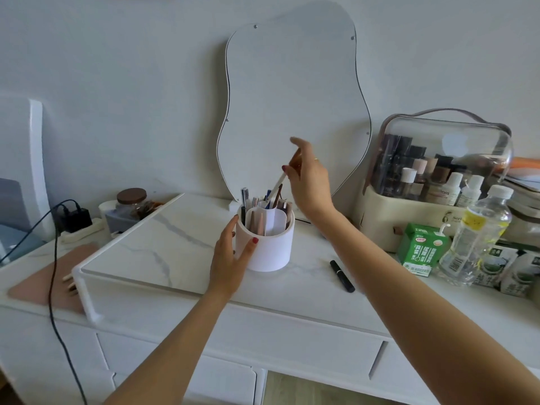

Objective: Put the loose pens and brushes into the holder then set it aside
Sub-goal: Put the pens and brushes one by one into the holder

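Note:
A white round holder [270, 249] with inner compartments stands on the marble-patterned top, filled with several pens and brushes. My left hand [230, 258] wraps its left side, thumb on the front wall. My right hand [306, 176] hovers above the holder, pinching the upper end of a white pen [277, 185] whose tip points down into a back compartment. A loose black pen [342, 275] lies flat on the top, to the right of the holder.
A wavy mirror [292, 97] leans on the wall behind. At right are a clear-lidded cosmetics case [432, 176], a green carton [420, 248], a water bottle [479, 232] and more cartons. At left, a jar [131, 200], a charger with black cable [74, 219] and a pink mat [43, 285].

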